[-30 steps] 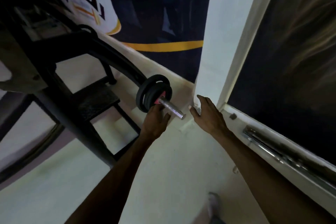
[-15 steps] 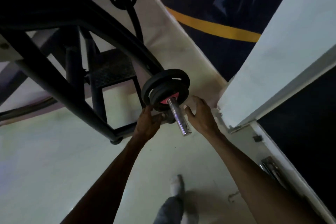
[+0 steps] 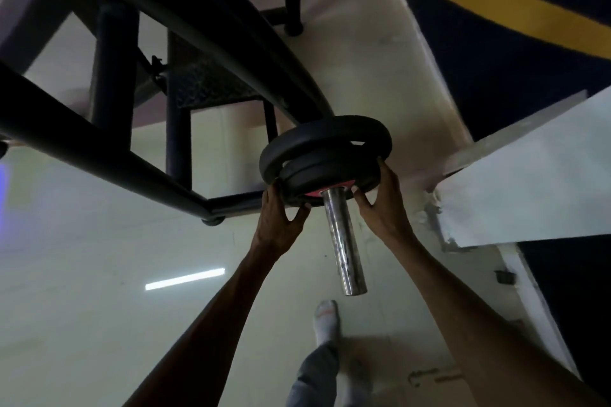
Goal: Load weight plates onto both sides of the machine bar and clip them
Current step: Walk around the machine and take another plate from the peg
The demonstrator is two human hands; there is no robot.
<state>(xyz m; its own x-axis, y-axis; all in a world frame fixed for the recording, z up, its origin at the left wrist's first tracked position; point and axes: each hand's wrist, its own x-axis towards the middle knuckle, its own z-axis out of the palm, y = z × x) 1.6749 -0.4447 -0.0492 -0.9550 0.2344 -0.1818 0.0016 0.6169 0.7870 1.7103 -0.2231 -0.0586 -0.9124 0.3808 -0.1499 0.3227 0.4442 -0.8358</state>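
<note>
Hands (image 3: 283,215) (image 3: 380,205) cupping outer plate (image 3: 330,180), fingers (image 3: 362,196) spread.

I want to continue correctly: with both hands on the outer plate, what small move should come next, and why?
Probably press the outer plate inward along the chrome sleeve until it sits flush. The left hand and right hand grip its opposite edges, it looks offset from the larger plate, and no clip shows.

Two black weight plates (image 3: 325,155) stacked on chrome machine bar (image 3: 344,248), pink centre visible, bare bar end protruding
</note>
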